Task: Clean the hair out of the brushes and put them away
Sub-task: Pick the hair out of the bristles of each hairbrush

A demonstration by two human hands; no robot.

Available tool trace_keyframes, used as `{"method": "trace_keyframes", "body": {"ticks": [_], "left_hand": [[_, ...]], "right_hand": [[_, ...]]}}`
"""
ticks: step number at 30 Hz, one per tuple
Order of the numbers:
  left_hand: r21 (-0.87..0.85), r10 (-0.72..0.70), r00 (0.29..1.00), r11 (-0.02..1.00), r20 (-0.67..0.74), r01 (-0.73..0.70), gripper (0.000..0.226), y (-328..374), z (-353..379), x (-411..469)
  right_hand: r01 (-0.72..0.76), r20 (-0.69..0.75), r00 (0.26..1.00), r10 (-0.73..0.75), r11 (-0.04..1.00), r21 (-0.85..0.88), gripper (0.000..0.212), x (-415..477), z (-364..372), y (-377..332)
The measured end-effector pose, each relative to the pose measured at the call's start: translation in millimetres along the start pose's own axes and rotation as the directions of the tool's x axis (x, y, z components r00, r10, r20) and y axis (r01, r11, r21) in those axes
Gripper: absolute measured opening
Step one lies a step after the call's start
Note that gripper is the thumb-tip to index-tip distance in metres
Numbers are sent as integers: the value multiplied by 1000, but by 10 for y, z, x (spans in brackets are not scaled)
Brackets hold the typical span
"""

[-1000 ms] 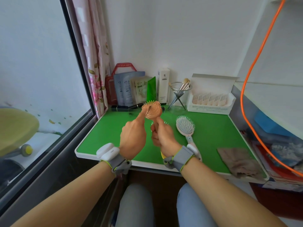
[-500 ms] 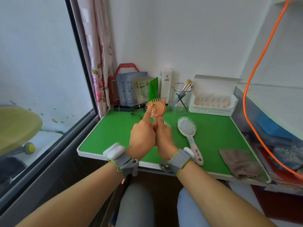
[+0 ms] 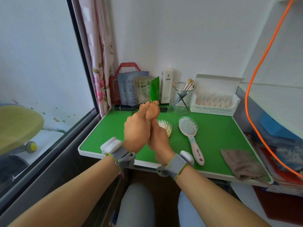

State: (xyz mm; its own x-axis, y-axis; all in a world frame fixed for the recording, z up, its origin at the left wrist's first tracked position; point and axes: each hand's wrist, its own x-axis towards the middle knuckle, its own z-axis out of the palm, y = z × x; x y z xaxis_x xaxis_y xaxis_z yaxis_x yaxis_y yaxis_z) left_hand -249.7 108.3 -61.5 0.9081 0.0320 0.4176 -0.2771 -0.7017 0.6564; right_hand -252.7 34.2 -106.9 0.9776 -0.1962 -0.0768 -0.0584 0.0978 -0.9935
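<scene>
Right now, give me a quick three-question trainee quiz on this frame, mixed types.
1. True or false: the pink brush lies on the table with no hand on it.
2. Which hand grips the orange brush by its handle? A) left B) right C) neither
3. How many hairbrushes lie on the table?
Key: 1 true; 2 B, the right hand; 3 two, the pink brush and the yellow brush.

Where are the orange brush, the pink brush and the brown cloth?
orange brush (image 3: pixel 155 111): head view, on its round head.
pink brush (image 3: pixel 187 126): head view, on its bristled head.
brown cloth (image 3: pixel 241 164): head view, on its middle.
</scene>
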Motion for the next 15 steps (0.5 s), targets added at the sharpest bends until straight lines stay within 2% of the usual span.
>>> {"method": "trace_keyframes", "body": {"ticks": [5, 8, 12, 15], "left_hand": [[-71, 109, 989, 991, -95, -116, 42, 143, -171, 79], [-86, 159, 976, 981, -148, -173, 40, 273, -323, 147], [-153, 188, 953, 962, -237, -228, 41, 365, -452, 183], [-150, 193, 954, 961, -231, -231, 40, 318, -402, 155]], "right_hand": [[-24, 3, 1000, 24, 999, -31, 58, 9, 20, 33], [-21, 19, 1000, 23, 997, -78, 44, 1, 20, 61], [-83, 18, 996, 84, 996, -31, 47, -24, 26, 64], [-95, 20, 995, 95, 995, -12, 46, -31, 32, 26]]}}
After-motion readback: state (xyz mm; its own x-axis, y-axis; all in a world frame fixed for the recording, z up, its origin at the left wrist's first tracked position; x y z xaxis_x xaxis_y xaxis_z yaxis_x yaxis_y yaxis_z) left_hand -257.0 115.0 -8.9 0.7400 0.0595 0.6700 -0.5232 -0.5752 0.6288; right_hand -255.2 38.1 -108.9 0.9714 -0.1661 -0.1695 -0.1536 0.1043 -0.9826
